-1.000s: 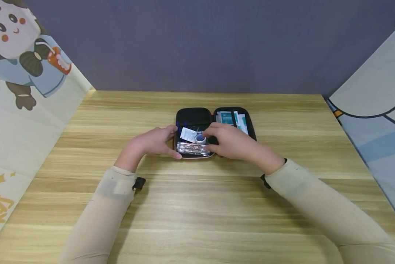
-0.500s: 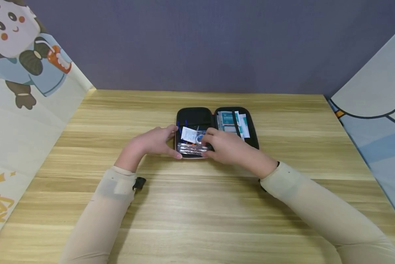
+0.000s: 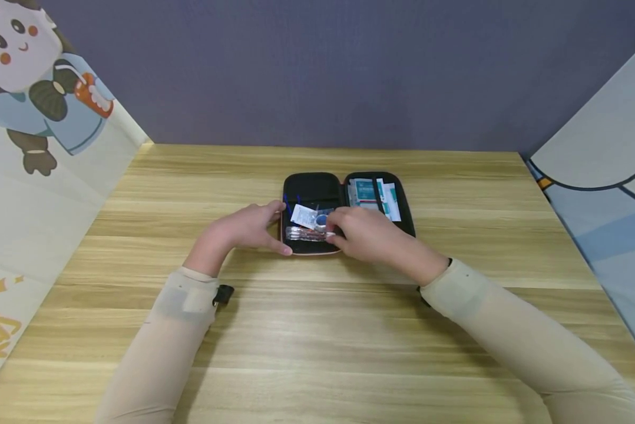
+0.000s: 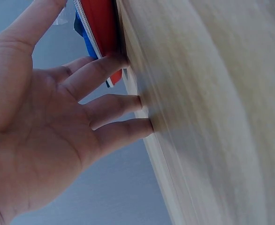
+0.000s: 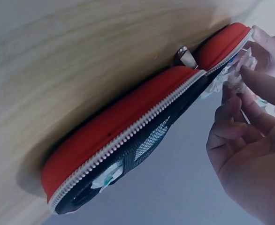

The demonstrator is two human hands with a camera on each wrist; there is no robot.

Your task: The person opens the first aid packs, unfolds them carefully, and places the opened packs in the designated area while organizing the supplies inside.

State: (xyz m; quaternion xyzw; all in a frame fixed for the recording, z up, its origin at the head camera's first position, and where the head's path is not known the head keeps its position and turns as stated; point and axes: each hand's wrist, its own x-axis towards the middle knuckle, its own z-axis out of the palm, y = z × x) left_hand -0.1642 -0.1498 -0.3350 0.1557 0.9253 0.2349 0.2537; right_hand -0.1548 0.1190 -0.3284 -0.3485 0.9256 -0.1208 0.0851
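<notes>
A zippered case with a red shell (image 5: 128, 117) and black lining (image 3: 311, 187) lies unfolded on the table. My left hand (image 3: 251, 227) rests against its left side, fingers fairly straight. In the left wrist view, fingertips of the left hand (image 4: 57, 112) touch the tabletop beside the red shell. Thumb and fingers of my right hand (image 3: 367, 232) pinch the right end of a clear, crinkly plastic packet (image 3: 305, 234) holding slim sticks, inside the left half. Behind the packet are a white sachet (image 3: 303, 216) and a blue-and-white roll (image 3: 321, 221), partly covered by the right hand.
Green-and-white packets (image 3: 365, 189) sit under a black strap in the case's right half. A metal zipper pull (image 5: 187, 57) sticks out near the fold. The wooden table (image 3: 296, 330) meets a dark wall (image 3: 317, 70) behind, with cartoon-printed panels at both sides.
The right hand has moved a little left and down onto the packet and now pinches its end. The packet has shifted slightly back from the case's front edge. The left hand stays put.
</notes>
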